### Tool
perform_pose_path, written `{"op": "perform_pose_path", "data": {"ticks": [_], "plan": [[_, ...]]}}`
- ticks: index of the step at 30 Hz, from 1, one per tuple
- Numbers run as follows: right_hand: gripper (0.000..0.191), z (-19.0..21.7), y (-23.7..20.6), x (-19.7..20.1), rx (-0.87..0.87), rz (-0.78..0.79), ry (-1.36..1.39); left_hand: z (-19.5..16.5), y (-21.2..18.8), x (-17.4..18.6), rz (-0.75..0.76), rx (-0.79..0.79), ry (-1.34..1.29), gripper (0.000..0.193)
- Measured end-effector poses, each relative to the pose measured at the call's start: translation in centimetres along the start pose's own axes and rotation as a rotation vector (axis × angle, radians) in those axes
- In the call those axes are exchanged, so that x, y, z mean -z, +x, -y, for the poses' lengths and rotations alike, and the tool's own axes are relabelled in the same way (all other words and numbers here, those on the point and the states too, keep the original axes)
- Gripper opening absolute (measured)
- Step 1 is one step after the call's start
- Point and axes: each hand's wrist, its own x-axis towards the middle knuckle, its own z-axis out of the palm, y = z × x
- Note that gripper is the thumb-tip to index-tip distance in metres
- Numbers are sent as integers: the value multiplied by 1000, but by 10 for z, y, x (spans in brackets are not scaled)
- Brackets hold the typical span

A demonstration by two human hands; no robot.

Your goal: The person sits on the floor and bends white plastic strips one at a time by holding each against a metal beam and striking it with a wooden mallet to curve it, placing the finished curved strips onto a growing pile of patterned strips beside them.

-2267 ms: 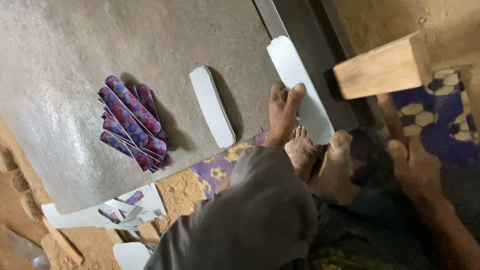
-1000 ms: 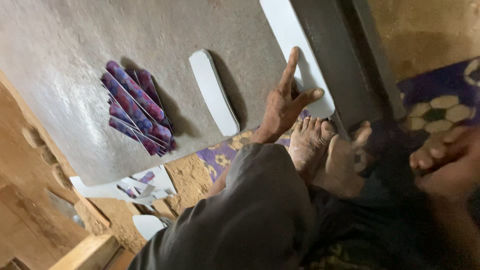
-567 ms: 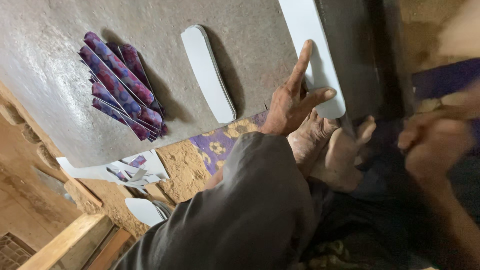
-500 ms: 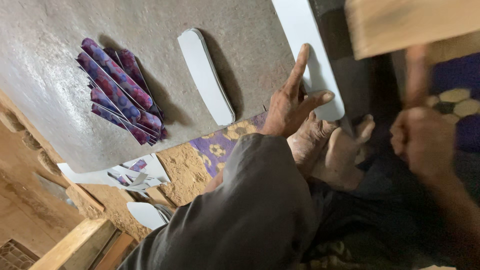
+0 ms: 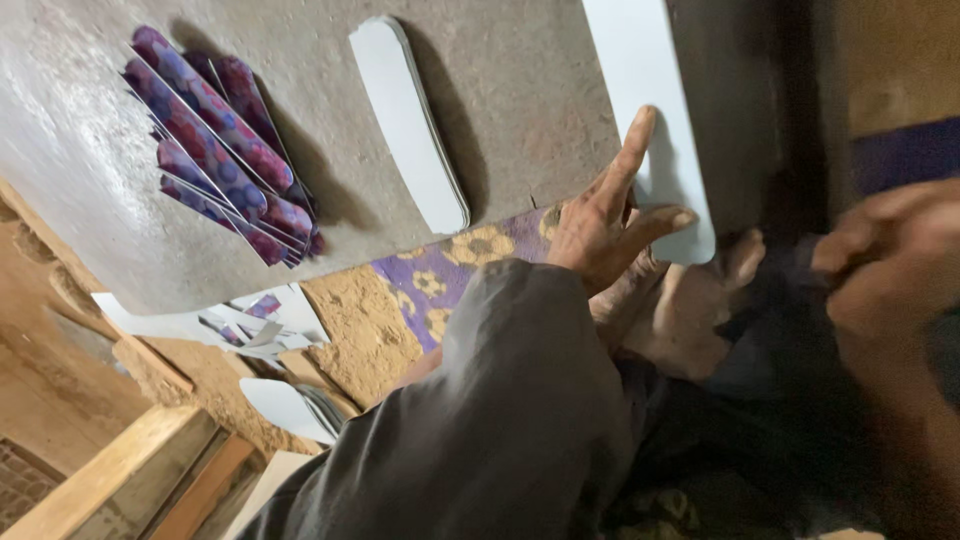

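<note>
While my left hand pins the white strip on the slab, fingers spread | right hand blurred, grip unclear | risk: strip slides, light pressure.

Left hand on white strip

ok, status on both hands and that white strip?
Left hand flat, fingers pressing the white strip on the grey slab. Right hand blurred, off the strip, grip unclear. Nothing blocking.
</note>
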Motion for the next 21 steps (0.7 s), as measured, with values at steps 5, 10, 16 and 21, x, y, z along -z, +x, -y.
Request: {"op": "perform_pose_path", "data": {"ticks": [5,10,16,21], "plan": [[41,12,2,-1,240,222,680,3,-6,-5,-25,-60,-21,104],[42,28,17,-1,20,-31,-129,4,-6,-8,-14,-19,5,104],[42,35,24,0,174,80,417,2,-7,-7,40,52,-4,102],[43,30,22,3,85,-13,98,0,3,-2,-21,-73,-4,104]]}}
